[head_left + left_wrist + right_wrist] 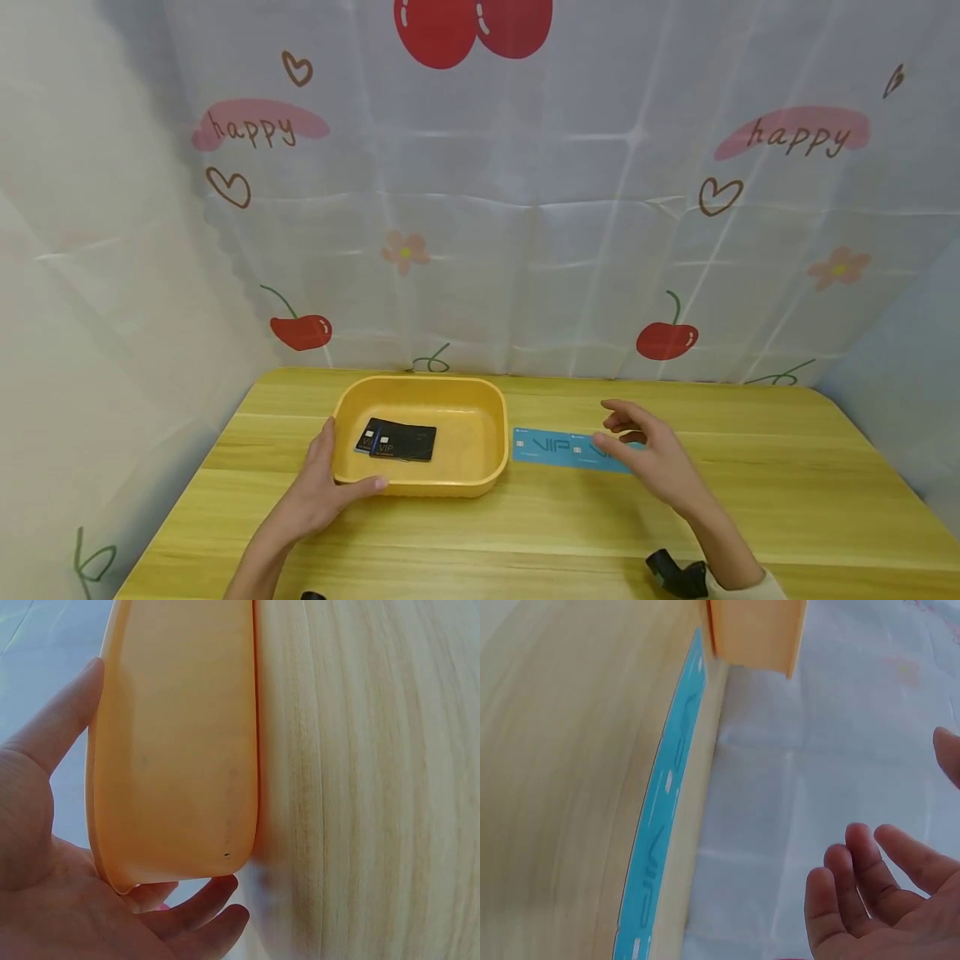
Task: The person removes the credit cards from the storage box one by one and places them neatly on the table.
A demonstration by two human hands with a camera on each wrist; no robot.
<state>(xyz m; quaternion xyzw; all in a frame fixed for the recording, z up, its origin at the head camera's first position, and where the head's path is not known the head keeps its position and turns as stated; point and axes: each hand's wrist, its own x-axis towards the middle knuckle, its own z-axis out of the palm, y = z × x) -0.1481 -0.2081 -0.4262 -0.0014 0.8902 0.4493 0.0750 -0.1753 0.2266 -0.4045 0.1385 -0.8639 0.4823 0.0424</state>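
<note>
My left hand (313, 493) grips the near left corner of a yellow plastic basin (463, 490), thumb along the front rim and fingers round the left side. In the left wrist view the thumb lies at the rim of the basin (176, 750) and the fingers bend round its end. Two overlapping black VIP cards (405, 442) lie inside it, toward the left. Right of the basin, blue VIP cards (551, 447) lie in a row on the table. Over their right end hovers my right hand (660, 462), fingers loosely bent and holding nothing; the right wrist view shows the blue cards (660, 799) beside it.
The wooden table (480, 542) has rounded far corners and meets a white patterned curtain (525, 275) at the back. Curtain also hangs at the left. A black device (677, 575) is at my right wrist.
</note>
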